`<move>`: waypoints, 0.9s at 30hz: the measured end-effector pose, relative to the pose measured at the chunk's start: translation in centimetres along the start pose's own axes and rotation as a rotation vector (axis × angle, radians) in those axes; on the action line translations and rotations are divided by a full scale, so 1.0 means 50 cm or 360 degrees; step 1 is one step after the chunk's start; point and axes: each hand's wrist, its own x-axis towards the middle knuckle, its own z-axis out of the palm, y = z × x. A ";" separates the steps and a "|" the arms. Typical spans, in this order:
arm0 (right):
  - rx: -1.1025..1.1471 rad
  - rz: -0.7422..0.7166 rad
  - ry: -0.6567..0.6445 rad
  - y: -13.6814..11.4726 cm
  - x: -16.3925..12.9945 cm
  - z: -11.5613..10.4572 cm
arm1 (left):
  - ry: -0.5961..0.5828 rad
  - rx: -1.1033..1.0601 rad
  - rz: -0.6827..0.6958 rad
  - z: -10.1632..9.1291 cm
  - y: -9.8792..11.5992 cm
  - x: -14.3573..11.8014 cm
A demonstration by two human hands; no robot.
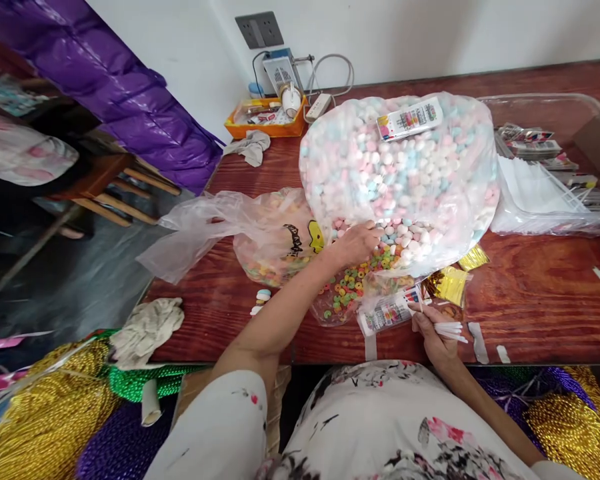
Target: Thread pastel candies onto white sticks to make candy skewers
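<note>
Left hand (356, 243) reaches into the mouth of the candy bag (400, 173), fingers curled in among the pieces (light, loose, apt to roll, so scoop them). Right hand (437, 333) pinches a small packet (390, 312) by its edge at the table (530, 300) front; thin, floppy.

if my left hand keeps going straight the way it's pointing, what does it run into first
Most likely the pastel candies spilling from the mouth of the big clear bag: your left hand points right at them, fingertips about touching. Depth is hard to judge.
</note>
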 end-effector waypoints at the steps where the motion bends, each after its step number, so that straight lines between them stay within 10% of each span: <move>1: -0.0014 0.0012 0.0001 0.001 -0.001 -0.001 | -0.0038 0.0002 0.0049 0.001 -0.010 0.014; 6: 0.0013 0.0075 0.0052 0.006 -0.004 -0.001 | 0.0374 -0.0426 -0.0065 0.004 -0.010 0.001; 15: -0.0176 -0.0011 -0.0492 -0.028 -0.001 0.016 | 0.1380 -0.2167 -0.1012 0.044 0.191 -0.169; 27: -0.0235 -0.0060 -0.0786 -0.088 0.005 0.059 | 0.1833 -0.1401 -0.0804 0.075 0.227 -0.264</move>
